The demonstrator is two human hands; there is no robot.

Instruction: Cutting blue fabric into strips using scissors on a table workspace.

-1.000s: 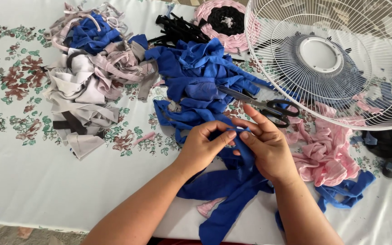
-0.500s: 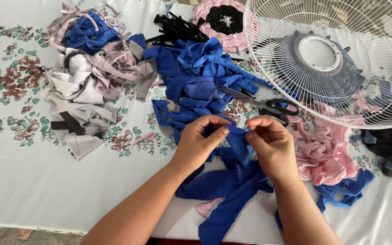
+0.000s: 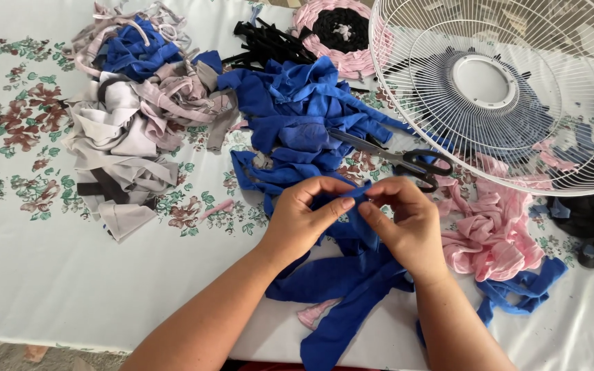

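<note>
Left hand and right hand meet over the table, thumbs and forefingers of each pinching one blue strip. The strip hangs from the fingertips toward the near table edge. Just beyond the hands: scissors, lying on the blue pile. Right: pink scraps. Left: grey pile. Far right: white fan guard.

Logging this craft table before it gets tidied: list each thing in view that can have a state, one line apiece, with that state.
left hand: pinching the blue fabric strip
right hand: pinching the same strip
blue fabric strip: held up, its tail trailing on the table
scissors: closed, lying on the blue pile
fan guard: lying tilted over scraps
round woven mat: flat, partly under the guard
grey scraps: heaped loose
pink scraps: bunched
</note>
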